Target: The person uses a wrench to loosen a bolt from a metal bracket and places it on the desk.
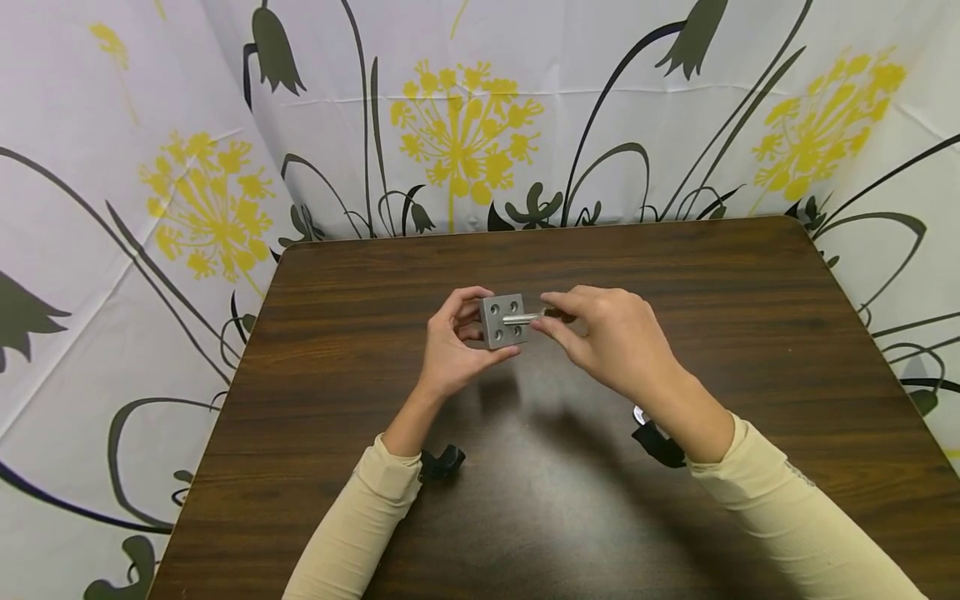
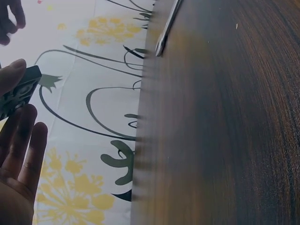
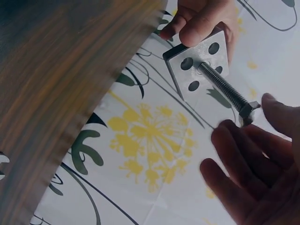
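My left hand grips a square grey metal block by its edges, with the thumb on one side and fingers on the other, held up over the table. Holes sit near the corners of the block's face. From the middle of that face a threaded bolt sticks out toward my right hand. Thumb and fingertips of the right hand lie around the bolt's head, while its other fingers are loosely bent. Seen from the left wrist, the block is dark and partly covered by the thumb.
Below is a brown wood-grain table. A shiny metal tool lies on it; a forked metal end shows at the right wrist view's edge. Behind the table hangs a white curtain with yellow and grey flowers.
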`<state>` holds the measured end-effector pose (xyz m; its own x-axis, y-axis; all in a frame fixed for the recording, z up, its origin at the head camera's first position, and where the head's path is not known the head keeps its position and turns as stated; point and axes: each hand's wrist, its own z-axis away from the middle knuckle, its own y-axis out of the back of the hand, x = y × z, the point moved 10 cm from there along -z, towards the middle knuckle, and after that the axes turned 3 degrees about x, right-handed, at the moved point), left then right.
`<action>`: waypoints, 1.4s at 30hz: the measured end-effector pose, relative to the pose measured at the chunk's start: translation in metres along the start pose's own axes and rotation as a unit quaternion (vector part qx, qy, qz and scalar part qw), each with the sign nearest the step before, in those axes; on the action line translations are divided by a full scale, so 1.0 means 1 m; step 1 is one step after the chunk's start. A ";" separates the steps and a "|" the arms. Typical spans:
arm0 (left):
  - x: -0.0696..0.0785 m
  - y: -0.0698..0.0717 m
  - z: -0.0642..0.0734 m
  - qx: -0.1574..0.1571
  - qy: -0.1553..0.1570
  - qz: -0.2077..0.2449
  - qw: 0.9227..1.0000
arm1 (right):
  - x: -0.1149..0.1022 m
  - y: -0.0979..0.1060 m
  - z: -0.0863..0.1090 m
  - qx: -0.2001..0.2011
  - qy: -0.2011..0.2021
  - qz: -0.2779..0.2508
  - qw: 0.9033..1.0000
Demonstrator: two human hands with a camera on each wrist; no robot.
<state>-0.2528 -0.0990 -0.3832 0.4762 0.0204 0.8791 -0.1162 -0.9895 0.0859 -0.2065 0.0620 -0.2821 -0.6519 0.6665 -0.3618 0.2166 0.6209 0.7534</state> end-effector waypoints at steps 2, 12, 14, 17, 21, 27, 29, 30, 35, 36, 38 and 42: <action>0.000 0.000 0.000 0.000 0.001 0.002 1.000 | 0.001 -0.002 0.000 -0.009 -0.005 0.000 1.000; 0.001 0.002 0.000 0.008 0.013 0.001 1.000 | -0.002 -0.001 -0.001 -0.005 0.007 0.021 1.000; 0.005 0.002 -0.001 0.007 0.012 -0.002 1.000 | 0.002 -0.001 -0.001 -0.009 -0.012 0.023 1.000; 0.017 0.000 -0.002 0.005 0.011 -0.003 1.000 | 0.000 -0.003 0.000 -0.018 0.002 0.034 0.999; 0.027 0.000 -0.002 0.006 0.012 -0.005 1.000 | -0.003 0.001 0.000 0.001 0.021 0.048 0.999; 0.013 0.002 -0.001 0.008 0.011 -0.004 1.000 | 0.008 0.002 0.000 0.006 -0.044 0.037 0.998; 0.005 0.003 -0.001 0.010 0.012 -0.002 1.000 | 0.006 0.000 0.000 -0.002 -0.031 0.033 0.999; 0.001 0.004 0.000 0.010 0.013 -0.001 1.000 | 0.003 -0.001 -0.001 -0.004 -0.018 0.033 0.999; -0.002 0.005 0.001 0.011 0.013 0.009 1.000 | -0.002 0.001 -0.001 0.008 0.020 0.032 0.999; -0.002 0.005 0.001 0.011 0.011 0.009 1.000 | -0.001 0.002 -0.001 0.010 0.009 0.032 0.999; -0.001 0.005 0.001 0.009 0.009 0.009 1.000 | 0.004 0.001 -0.001 0.007 -0.019 0.033 0.999; 0.002 0.005 0.001 0.008 0.013 0.004 1.000 | 0.006 -0.004 -0.001 -0.011 -0.029 0.035 0.999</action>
<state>-0.2511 -0.1036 -0.3814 0.4532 0.0160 0.8912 -0.1054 -0.9919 0.0714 -0.2119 0.0635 -0.2868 -0.5924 0.7311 -0.3385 0.2435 0.5630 0.7898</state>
